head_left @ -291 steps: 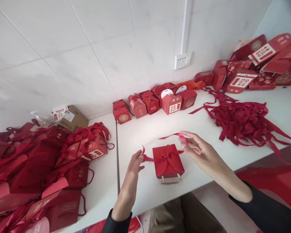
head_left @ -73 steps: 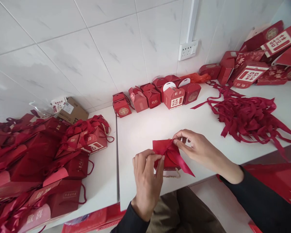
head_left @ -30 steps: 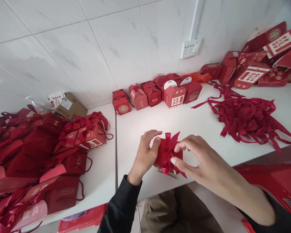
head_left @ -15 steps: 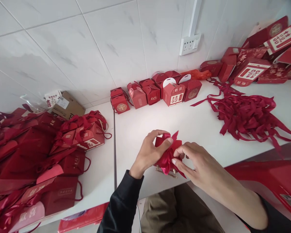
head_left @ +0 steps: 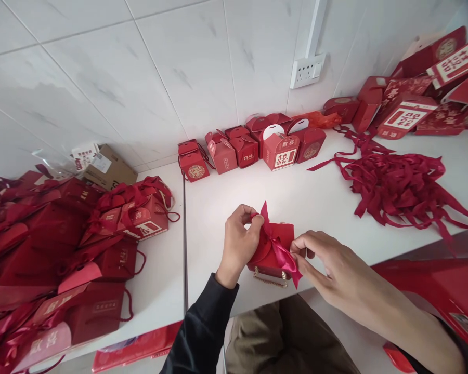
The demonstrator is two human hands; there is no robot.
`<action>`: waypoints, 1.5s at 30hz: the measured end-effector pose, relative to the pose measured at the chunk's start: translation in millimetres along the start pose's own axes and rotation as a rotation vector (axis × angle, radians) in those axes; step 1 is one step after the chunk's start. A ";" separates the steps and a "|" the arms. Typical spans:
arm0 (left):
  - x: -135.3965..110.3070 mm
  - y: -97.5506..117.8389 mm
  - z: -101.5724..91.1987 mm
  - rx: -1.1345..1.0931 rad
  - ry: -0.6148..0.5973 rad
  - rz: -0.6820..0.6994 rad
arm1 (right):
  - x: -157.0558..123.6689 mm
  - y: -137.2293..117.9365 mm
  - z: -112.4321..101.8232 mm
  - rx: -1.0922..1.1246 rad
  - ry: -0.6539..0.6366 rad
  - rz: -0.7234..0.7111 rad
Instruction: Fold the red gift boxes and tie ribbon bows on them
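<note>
A small red gift box (head_left: 263, 253) with a gold chain handle (head_left: 271, 283) stands near the table's front edge. Across its top lies a shiny red ribbon (head_left: 280, 249), knotted in the middle with loops and tails to both sides. At the box's upper left, my left hand (head_left: 239, 241) pinches one side of the ribbon between thumb and forefinger. My right hand (head_left: 322, 259) grips the other side at the box's right with thumb and fingertips. The ribbon is drawn out between both hands.
Several finished-looking red boxes (head_left: 97, 311) with bows crowd the left. A row of red boxes (head_left: 281, 150) stands along the wall. A heap of red ribbons (head_left: 401, 187) lies at right, flattened boxes (head_left: 405, 117) behind it. Below sits a red stool (head_left: 440, 285).
My hands have moved apart, the left one to the left and the right one to the right. The bow's knot and the box top show more openly now.
</note>
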State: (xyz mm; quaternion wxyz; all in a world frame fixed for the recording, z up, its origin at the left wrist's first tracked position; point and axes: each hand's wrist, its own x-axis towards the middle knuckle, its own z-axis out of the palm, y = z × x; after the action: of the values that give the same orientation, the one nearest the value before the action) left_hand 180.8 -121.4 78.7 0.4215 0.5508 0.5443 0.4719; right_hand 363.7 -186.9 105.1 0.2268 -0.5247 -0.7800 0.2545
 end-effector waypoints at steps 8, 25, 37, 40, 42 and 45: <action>-0.4 10.4 -2.7 0.067 -0.162 0.018 | 0.6 3.4 0.1 0.031 -0.018 0.055; -16.3 3.0 -21.8 -0.059 -0.173 -0.023 | -14.3 6.4 8.1 0.022 0.105 -0.077; -24.0 -12.1 -21.7 -0.032 -0.102 -0.008 | -10.1 0.9 18.2 -0.014 0.059 -0.078; -24.4 -6.5 -21.9 -0.012 -0.109 -0.027 | -11.9 4.1 18.4 0.025 0.090 -0.062; -24.5 -1.9 -21.9 0.011 -0.148 -0.050 | -13.7 8.4 18.6 0.055 0.149 -0.057; -24.4 1.0 -20.3 0.025 -0.192 -0.039 | -17.1 16.3 18.5 0.065 0.202 -0.007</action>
State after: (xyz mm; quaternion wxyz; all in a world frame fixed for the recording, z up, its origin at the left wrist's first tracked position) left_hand 162.1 -146.8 82.2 0.4740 0.5879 0.5180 0.4018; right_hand 369.6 -200.6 79.0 0.3220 -0.5373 -0.7464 0.2247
